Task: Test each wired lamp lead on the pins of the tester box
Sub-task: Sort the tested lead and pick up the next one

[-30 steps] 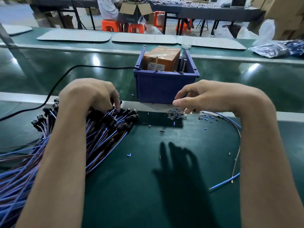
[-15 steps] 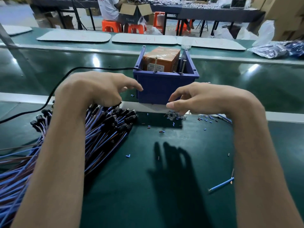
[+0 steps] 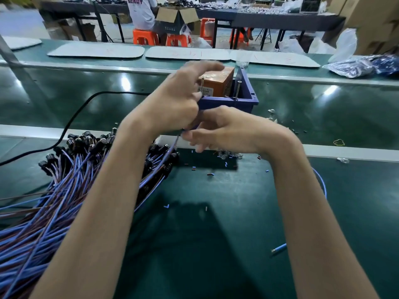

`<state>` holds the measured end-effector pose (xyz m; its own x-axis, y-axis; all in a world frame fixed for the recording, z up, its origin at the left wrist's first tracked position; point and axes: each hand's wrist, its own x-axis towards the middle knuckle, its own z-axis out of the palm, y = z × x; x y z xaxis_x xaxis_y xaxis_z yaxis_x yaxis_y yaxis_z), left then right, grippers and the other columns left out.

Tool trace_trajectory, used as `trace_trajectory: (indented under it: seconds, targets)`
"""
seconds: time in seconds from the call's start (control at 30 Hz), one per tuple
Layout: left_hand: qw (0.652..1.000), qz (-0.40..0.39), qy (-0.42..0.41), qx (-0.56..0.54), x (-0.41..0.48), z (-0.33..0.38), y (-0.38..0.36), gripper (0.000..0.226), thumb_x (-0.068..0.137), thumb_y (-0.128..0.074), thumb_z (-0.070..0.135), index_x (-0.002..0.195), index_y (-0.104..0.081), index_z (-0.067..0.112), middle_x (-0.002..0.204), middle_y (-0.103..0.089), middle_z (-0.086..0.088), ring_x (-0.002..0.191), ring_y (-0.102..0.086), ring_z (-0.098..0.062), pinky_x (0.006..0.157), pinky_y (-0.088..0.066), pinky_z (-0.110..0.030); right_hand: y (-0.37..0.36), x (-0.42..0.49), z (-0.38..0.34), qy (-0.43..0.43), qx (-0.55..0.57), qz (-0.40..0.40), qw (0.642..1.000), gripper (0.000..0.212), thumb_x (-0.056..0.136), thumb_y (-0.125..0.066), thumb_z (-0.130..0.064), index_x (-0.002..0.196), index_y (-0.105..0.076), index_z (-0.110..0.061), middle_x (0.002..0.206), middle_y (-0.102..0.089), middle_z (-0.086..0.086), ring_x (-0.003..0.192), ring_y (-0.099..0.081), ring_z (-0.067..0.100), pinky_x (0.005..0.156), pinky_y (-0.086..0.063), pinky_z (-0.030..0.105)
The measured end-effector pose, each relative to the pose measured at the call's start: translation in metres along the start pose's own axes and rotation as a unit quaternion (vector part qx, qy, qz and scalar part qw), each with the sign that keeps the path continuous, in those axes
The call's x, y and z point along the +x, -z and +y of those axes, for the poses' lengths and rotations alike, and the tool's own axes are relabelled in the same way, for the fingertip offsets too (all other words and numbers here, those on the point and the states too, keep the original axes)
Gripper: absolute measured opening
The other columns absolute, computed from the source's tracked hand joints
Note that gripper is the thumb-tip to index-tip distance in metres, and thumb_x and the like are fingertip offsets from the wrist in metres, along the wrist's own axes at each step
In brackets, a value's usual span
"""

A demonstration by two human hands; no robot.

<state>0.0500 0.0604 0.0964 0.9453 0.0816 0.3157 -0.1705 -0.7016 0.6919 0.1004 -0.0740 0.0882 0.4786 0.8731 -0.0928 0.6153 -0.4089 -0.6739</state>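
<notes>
- Since 0.5 s ago, both hands have come up off the table [image 3: 216, 234] and closed together at the front of the blue bin [image 3: 248, 102]. Before that, the left one sat on the bundle and the right one hovered over the scraps.
- Left hand [image 3: 172, 102]: raised, at 12 o'clock from the wrist, covering the bin's left front corner. Its fingers are curled and the lead [image 3: 176, 142] runs up into it. Motion blur hides the exact grip.
- Right hand [image 3: 228, 132]: just below and at 4 o'clock of the left one, touching it, with its fingertips pinching the same lead.
- The lead is one blue wire, and it drops from between the hands toward 7 o'clock into the bundle.
- Tester box [image 3: 220, 83]: orange, sitting inside the bin at 1 o'clock of the left hand.
- Two upright metal pins stand at the box. The left pin [image 3: 202, 86] is right beside the left fingertips; I cannot tell if they make contact. The right pin [image 3: 238, 89] stands apart.
- Bundle of leads [image 3: 64, 190]: blue and brown wires with black lamp ends, fanned across the table at 8 o'clock, under the left forearm.
- Black cable [image 3: 73, 119] runs from 9 o'clock toward the bin.
- Scraps [image 3: 226, 155] lie below the right hand.
- A loose blue wire [image 3: 279, 247] lies at 4 o'clock, and a yellow rubber band [image 3: 339, 142] lies at 3 o'clock.
</notes>
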Motion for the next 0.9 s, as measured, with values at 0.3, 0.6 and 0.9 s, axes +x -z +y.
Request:
trace_trajectory:
  seconds: [0.3,0.6,0.9]
  targets:
    - [0.915,0.268,-0.123,-0.275,-0.005,0.065,-0.036,0.013,0.086,-0.055,-0.003,0.090,-0.061,0.007,0.086,-0.064,0.000,0.084,-0.061,-0.009,0.083,-0.052,-0.023,0.027,-0.018,0.005,0.049,0.249,0.166,0.953,0.018,0.091,-0.060,-0.005,0.076,-0.064,-0.013,0.057,-0.068,-0.011,0.056,-0.064,-0.001,0.062,-0.052,0.014]
    - [0.553,0.124,0.402,-0.719,-0.005,0.082,-0.084,0.045,0.082,-0.049,0.043,0.101,-0.055,0.003,0.085,-0.054,-0.007,0.077,-0.057,-0.023,0.078,-0.047,-0.033,0.054,-0.031,0.021,-0.022,0.265,0.328,0.906,0.034,0.101,-0.045,-0.034,0.072,-0.052,-0.018,0.068,-0.074,-0.004,0.066,-0.071,0.007,0.057,-0.051,0.014]
    - [0.456,0.378,0.391,-0.704,0.004,0.049,-0.051,0.030,0.097,-0.026,0.022,0.082,-0.048,0.009,0.074,-0.051,0.000,0.062,-0.052,-0.013,0.072,-0.045,-0.026,0.054,-0.033,0.034,-0.108,0.259,0.278,0.919,0.031,0.105,-0.036,-0.019,0.076,-0.044,-0.013,0.057,-0.069,0.002,0.051,-0.067,0.009,0.051,-0.054,0.015]
